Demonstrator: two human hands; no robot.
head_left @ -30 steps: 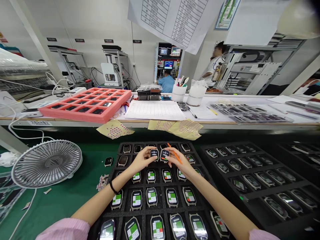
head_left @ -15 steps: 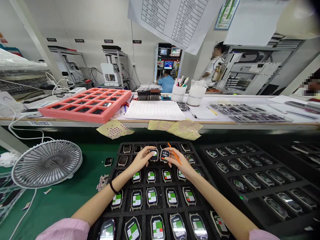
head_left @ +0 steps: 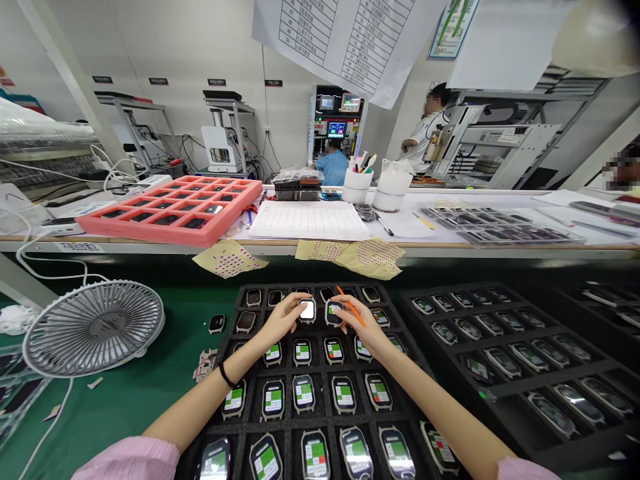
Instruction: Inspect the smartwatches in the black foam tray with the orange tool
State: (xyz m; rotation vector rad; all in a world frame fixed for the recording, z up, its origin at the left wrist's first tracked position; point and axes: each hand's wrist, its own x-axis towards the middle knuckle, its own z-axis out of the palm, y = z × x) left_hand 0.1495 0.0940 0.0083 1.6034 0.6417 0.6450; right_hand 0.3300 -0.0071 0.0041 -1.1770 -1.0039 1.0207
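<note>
My left hand (head_left: 284, 320) grips a strapless smartwatch (head_left: 307, 311) whose screen glows plain white. In my right hand (head_left: 361, 325) is a second smartwatch (head_left: 333, 312), showing a dark screen with some green, with fingertips on its face. An orange pen (head_left: 351, 306) is also tucked between the fingers of that hand. Both watches are held up side by side, a small gap apart, above a black foam tray (head_left: 320, 369). Rows of similar watch bodies fill the tray, many with green and white screens, some with red patches. The far-row watches are dark and partly covered by my hands.
A second black foam tray (head_left: 480, 393) with watches lies to the right. On the left are a white fan (head_left: 95, 327) and a lone watch (head_left: 217, 324) on the green mat. A shelf beyond bears a pink foam tray (head_left: 220, 227), papers (head_left: 310, 220) and pen cups (head_left: 357, 185).
The left watch's screen has turned from green and white to plain white. The right watch has shifted slightly right, and its dark text screen now shows green.
</note>
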